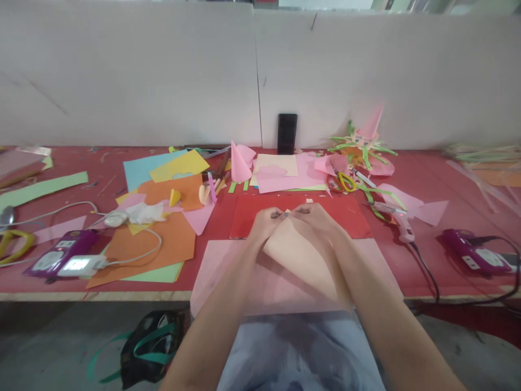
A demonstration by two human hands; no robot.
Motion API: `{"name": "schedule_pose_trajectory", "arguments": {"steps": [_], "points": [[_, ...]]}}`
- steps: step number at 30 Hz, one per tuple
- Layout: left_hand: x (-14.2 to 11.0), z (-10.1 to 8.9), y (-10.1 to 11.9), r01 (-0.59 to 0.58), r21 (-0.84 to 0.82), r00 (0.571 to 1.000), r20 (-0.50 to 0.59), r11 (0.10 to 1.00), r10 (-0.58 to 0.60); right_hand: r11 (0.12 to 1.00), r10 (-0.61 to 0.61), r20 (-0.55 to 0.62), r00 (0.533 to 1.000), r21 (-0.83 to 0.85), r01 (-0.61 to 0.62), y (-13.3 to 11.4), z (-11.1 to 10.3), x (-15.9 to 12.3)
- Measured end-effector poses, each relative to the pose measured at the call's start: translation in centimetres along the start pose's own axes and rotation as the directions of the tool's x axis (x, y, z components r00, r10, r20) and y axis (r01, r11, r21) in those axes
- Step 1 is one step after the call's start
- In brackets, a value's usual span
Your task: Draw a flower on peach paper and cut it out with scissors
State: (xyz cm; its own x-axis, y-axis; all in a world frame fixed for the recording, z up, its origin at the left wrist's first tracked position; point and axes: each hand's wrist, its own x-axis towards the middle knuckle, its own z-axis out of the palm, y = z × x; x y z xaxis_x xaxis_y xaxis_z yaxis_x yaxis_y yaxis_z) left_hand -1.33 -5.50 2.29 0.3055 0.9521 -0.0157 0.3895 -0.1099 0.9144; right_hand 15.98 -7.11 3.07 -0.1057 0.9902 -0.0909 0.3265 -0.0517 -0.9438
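Observation:
Both of my hands meet at the upper corner of a cream sheet of paper (305, 252), which slopes down toward me and curves a little. My left hand (268, 220) pinches the corner from the left. From the right, my right hand (313, 216) grips the same end with its fingers closed. A tiny bluish spot shows between the fingertips, too small to name. Beneath the cream sheet lies a large pink sheet (220, 271), and behind it a red board (248, 209).
A glue gun (402, 225) and yellow-handled scissors (345, 182) lie to the right, near a purple power strip (474, 252). Orange paper (163, 244) and another purple power strip (61, 250) with white cables are leftward. A pink paper cone (240, 165) and a black phone (287, 133) stand behind.

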Motion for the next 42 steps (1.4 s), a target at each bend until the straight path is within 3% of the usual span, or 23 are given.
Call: {"name": "schedule_pose_trajectory", "arguments": {"steps": [30, 42], "points": [[-0.2, 0.1, 0.3, 0.009, 0.041, 1.000, -0.030, 0.999, -0.008, 0.999, 0.020, 0.036, 0.999, -0.051, -0.018, -0.1, -0.2, 0.1], [-0.1, 0.2, 0.3, 0.003, 0.063, 0.999, -0.042, 0.998, 0.000, 0.999, 0.022, 0.111, 0.994, -0.044, -0.017, 1.1, -1.1, 0.5]]}}
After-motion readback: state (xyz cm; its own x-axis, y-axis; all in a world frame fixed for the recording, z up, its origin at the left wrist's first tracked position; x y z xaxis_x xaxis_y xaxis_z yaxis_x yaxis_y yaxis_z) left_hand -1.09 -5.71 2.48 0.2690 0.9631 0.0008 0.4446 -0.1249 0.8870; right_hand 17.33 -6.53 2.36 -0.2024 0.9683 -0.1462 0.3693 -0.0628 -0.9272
